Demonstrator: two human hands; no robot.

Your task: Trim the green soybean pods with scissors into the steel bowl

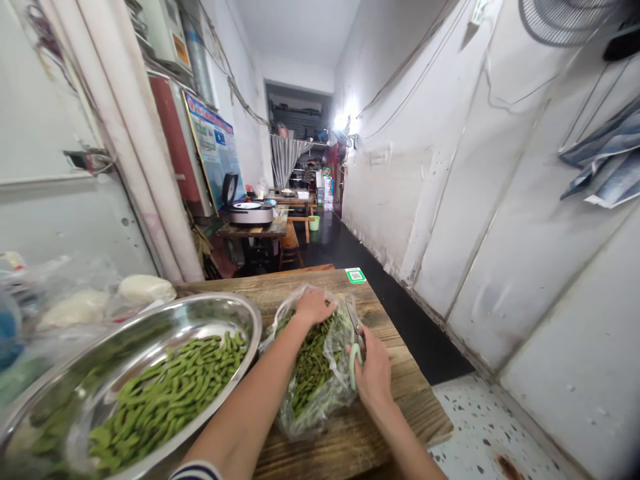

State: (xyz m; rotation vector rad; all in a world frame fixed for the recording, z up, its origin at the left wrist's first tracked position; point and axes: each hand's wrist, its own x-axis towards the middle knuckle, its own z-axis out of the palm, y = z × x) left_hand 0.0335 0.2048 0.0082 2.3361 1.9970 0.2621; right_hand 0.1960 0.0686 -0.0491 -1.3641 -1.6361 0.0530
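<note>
A clear plastic bag [343, 347] lies on the wooden table, filled with green soybean pods [313, 367]. My left hand [315, 305] is at the bag's far end, over the pods; its thumb stands apart, while the other fingertips are hard to see. Beside the bag's right edge, my right hand [374, 365] is closed around scissors with pale green handles [355, 367]. Their metal blades [354, 313] point away from me. To the left, a large oval steel basin [255, 320] holds many more pods [175, 393].
The wooden table [405, 393] has a green QR-code sticker [355, 275] near its far right corner. Plastic bags with pale contents [80, 308] sit left of the basin. Farther off, an electric pan with a raised lid [250, 213] stands on another table. A white wall [480, 200] runs along the right.
</note>
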